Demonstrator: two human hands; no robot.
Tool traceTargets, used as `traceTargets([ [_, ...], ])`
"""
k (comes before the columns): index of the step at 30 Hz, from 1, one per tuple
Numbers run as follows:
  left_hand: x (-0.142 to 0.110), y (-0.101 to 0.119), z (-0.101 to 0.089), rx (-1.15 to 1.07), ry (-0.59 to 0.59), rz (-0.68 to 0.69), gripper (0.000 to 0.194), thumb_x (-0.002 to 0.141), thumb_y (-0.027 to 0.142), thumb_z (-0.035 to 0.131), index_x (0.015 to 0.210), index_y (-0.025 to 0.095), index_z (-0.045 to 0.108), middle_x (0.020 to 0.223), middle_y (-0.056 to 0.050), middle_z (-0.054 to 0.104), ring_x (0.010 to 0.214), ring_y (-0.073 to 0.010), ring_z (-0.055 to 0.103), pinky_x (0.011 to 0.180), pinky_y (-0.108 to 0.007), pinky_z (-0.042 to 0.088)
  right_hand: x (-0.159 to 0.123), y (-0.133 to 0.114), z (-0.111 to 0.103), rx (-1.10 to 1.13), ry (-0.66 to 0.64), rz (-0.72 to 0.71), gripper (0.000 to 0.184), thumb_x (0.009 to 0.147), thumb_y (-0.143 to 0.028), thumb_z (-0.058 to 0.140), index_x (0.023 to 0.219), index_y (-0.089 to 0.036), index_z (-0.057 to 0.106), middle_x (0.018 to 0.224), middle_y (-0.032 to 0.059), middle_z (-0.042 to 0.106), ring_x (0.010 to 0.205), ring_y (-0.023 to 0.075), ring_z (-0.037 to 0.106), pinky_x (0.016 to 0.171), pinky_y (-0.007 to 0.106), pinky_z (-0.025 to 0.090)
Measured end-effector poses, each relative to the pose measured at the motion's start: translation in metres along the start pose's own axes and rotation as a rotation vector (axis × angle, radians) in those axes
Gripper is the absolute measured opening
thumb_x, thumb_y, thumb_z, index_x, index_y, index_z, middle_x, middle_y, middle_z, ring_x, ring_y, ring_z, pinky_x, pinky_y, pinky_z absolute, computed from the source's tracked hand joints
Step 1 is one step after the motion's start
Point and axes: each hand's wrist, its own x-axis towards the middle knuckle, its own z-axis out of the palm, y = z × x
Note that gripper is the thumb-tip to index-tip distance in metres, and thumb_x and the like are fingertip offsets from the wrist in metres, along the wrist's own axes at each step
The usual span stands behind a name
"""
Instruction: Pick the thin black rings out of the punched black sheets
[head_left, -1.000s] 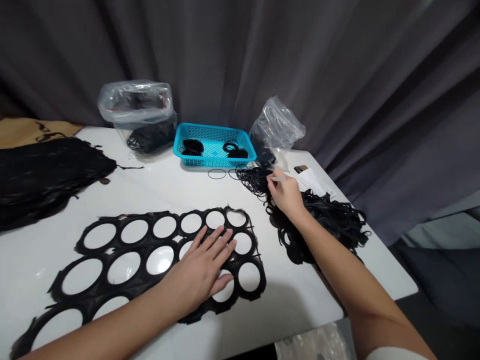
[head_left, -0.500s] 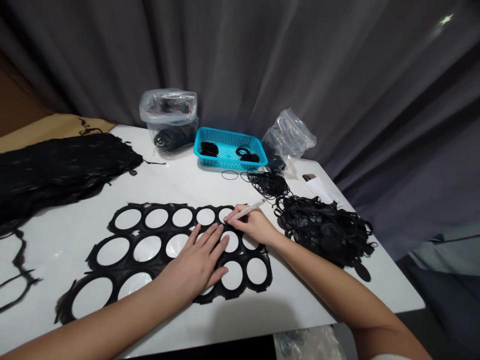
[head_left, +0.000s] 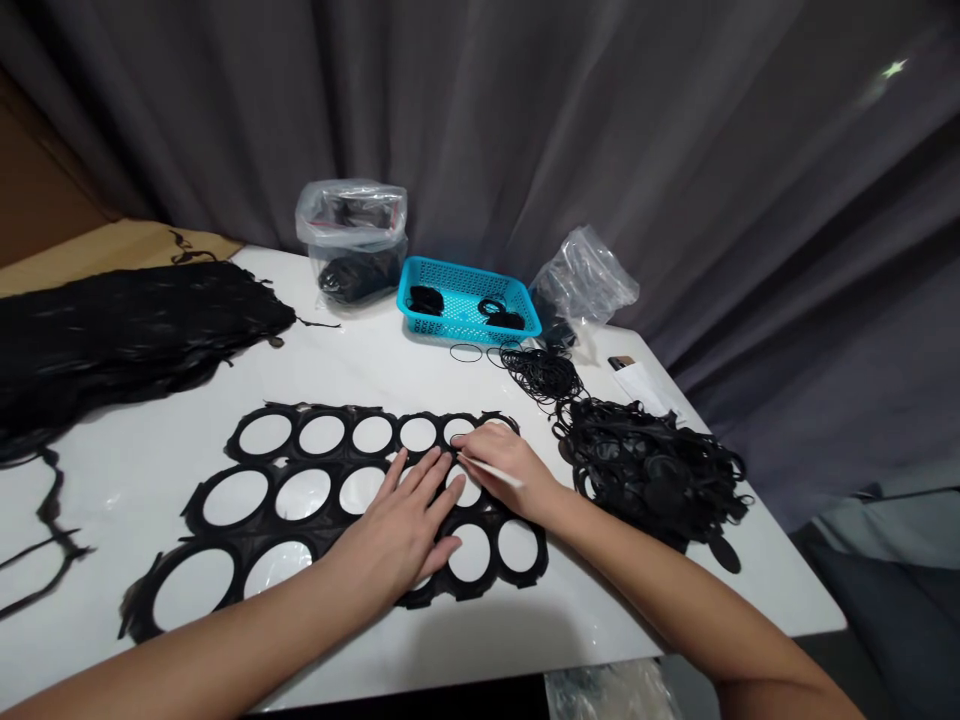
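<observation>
A black rubbery sheet (head_left: pixel 264 530) with rows of large round holes lies flat on the white table. My left hand (head_left: pixel 401 525) rests palm down on its middle, fingers stretched out and slightly spread. Close to those fingertips, my right hand (head_left: pixel 517 468) pinches a slim white pen-like tool (head_left: pixel 491 470). Its tip is at the sheet's upper right part, by a hole in the far row; the fingers hide the exact contact. The tool's back end points toward the lower right. A thin black ring edge shows at the right fingertips.
Black scrap strips (head_left: pixel 656 470) are heaped on the right, with thin black rings (head_left: pixel 544 373) piled behind. Farther back stand a blue basket (head_left: pixel 472 330) holding rings and two clear plastic bags (head_left: pixel 352 235) (head_left: pixel 589 275). Stacked black sheets (head_left: pixel 127 335) lie on the left.
The white tool has swung in my right hand: its back end pointed up and right before and now points down and right. My left hand stays flat on the sheet. The view has shifted slightly.
</observation>
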Motion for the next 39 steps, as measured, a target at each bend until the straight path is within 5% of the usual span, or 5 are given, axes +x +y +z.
traceTargets([
  [3,0.001,0.0,0.0,-0.033,-0.009,0.0,0.051,0.094,0.041,0.059,0.137,0.014,0.055,0.146,-0.022,0.052,0.139,-0.0383,0.044,0.114,-0.062,0.031,0.011,0.019,-0.011,-0.232,-0.003,0.002,0.012,0.094,-0.017,0.05,0.092,-0.02,0.062,0.094,0.0105,0.071,0.093,0.0241,0.061,0.086,0.037,0.043],
  [10,-0.005,-0.003,-0.012,-0.038,-0.04,0.019,0.056,0.093,0.043,0.063,0.14,0.015,0.052,0.149,-0.019,0.051,0.141,-0.0353,0.043,0.116,-0.058,0.031,0.057,0.064,-0.073,-0.241,0.43,0.489,0.018,0.087,-0.027,0.053,0.07,-0.023,0.049,0.063,0.0005,0.055,0.061,0.018,0.05,0.062,0.028,0.033],
  [19,-0.041,-0.026,-0.018,0.066,0.018,-0.086,0.055,0.101,0.051,0.047,0.142,0.014,0.051,0.146,-0.016,0.054,0.139,-0.035,0.046,0.116,-0.056,0.031,0.055,-0.014,0.008,0.453,-0.031,0.403,0.018,0.084,-0.036,0.063,0.076,-0.02,0.06,0.077,-0.0003,0.067,0.072,0.016,0.06,0.068,0.026,0.044],
  [33,-0.041,-0.024,-0.016,0.066,0.065,-0.072,0.054,0.101,0.049,0.046,0.141,0.012,0.053,0.145,-0.016,0.056,0.137,-0.0345,0.048,0.117,-0.055,0.027,0.051,-0.024,0.013,0.43,-0.069,0.336,0.011,0.088,-0.026,0.063,0.079,-0.02,0.062,0.091,0.0023,0.073,0.084,0.0179,0.067,0.081,0.031,0.05],
  [39,-0.041,-0.023,-0.014,0.057,0.053,-0.093,0.054,0.101,0.048,0.046,0.142,0.014,0.052,0.145,-0.014,0.056,0.138,-0.0325,0.048,0.119,-0.052,0.024,0.036,-0.026,0.026,0.106,-0.064,0.013,0.009,0.094,-0.019,0.056,0.089,-0.021,0.062,0.099,0.0079,0.071,0.097,0.0219,0.064,0.089,0.036,0.047],
])
